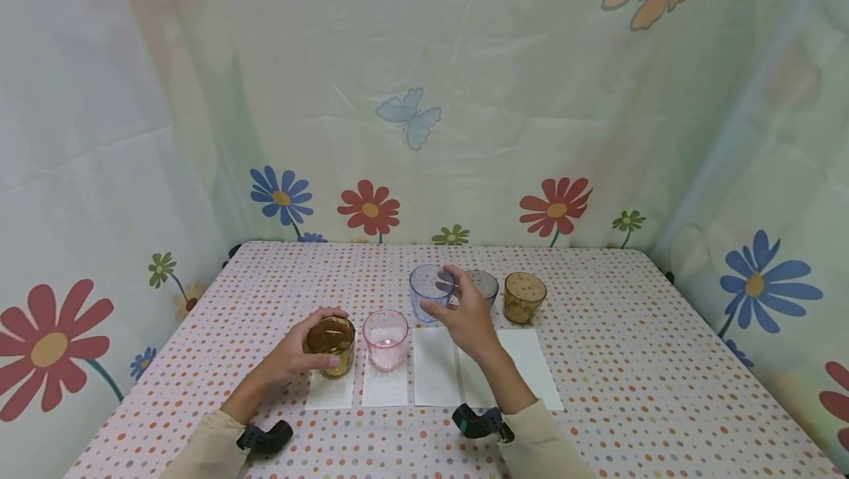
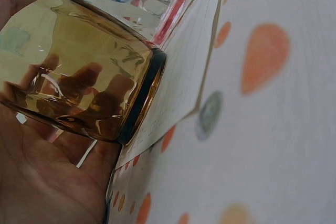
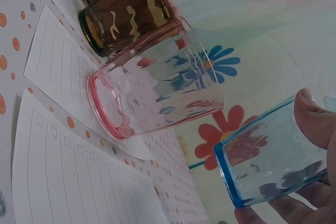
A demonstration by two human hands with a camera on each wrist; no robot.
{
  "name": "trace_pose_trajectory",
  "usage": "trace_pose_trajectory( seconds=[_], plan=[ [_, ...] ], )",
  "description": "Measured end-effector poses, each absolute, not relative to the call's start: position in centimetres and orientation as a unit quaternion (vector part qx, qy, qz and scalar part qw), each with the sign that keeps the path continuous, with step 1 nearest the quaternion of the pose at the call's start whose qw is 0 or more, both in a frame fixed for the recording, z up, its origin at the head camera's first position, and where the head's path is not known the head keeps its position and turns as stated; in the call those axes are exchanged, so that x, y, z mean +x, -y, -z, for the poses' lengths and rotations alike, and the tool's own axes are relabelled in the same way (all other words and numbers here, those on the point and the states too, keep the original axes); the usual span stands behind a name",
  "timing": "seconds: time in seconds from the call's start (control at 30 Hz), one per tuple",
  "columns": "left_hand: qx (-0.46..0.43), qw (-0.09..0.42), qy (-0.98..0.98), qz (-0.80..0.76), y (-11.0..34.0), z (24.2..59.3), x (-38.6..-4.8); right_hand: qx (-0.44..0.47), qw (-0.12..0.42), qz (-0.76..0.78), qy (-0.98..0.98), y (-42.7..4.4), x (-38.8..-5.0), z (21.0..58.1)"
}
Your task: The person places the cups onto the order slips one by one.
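Note:
On the left, my left hand (image 1: 301, 350) grips an amber glass (image 2: 79, 61) from the side, thumb in front and fingers behind. Its base is on a lined paper sheet (image 2: 184, 72). Further right, my right hand (image 1: 469, 315) holds a clear blue glass (image 3: 273, 156) between thumb and fingers. That blue glass is raised off the table in the right wrist view. Between the two hands a clear pink glass (image 1: 385, 340) stands upright on another sheet, touched by neither hand. A grey glass (image 1: 487, 287) is partly hidden behind my right hand.
A second amber glass (image 1: 524, 298) stands at the right end of the glasses. Several lined sheets lie in a row, among them a wide one (image 1: 435, 368) before the right hand. The dotted tablecloth (image 1: 630, 361) runs back to a flowered curtain (image 1: 464, 169).

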State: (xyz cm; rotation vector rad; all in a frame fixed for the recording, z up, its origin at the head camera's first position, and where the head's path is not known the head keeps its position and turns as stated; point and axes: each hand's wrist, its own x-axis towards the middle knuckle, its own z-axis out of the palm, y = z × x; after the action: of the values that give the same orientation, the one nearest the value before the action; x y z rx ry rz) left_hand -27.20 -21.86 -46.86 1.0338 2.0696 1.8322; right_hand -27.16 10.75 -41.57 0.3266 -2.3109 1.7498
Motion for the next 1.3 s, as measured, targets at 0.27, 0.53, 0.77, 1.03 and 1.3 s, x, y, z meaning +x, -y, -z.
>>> trace_pose_trajectory(
  seconds=[0.27, 0.53, 0.77, 1.03, 1.3],
  plan=[
    [0.348, 0.096, -0.699, -0.618, 21.7, 46.8, -27.2, 0.12, 0.111, -0.606, 0.779, -11.0, -26.9, 41.6],
    [0.351, 0.098, -0.695, -0.62, 21.8, 46.7, -27.3, 0.126, 0.1, -0.623, 0.766, -11.8, -26.9, 41.6],
    [0.352, 0.094, -0.699, -0.616, 21.8, 46.9, -27.3, 0.139, 0.089, -0.637, 0.753, -12.4, -26.9, 41.3],
    [0.353, 0.093, -0.698, -0.616, 21.9, 46.8, -27.3, 0.155, 0.081, -0.643, 0.746, -12.8, -26.9, 40.7],
    [0.352, 0.096, -0.697, -0.618, 21.9, 46.7, -27.2, 0.17, 0.076, -0.641, 0.744, -12.9, -26.9, 40.9]
  ],
)
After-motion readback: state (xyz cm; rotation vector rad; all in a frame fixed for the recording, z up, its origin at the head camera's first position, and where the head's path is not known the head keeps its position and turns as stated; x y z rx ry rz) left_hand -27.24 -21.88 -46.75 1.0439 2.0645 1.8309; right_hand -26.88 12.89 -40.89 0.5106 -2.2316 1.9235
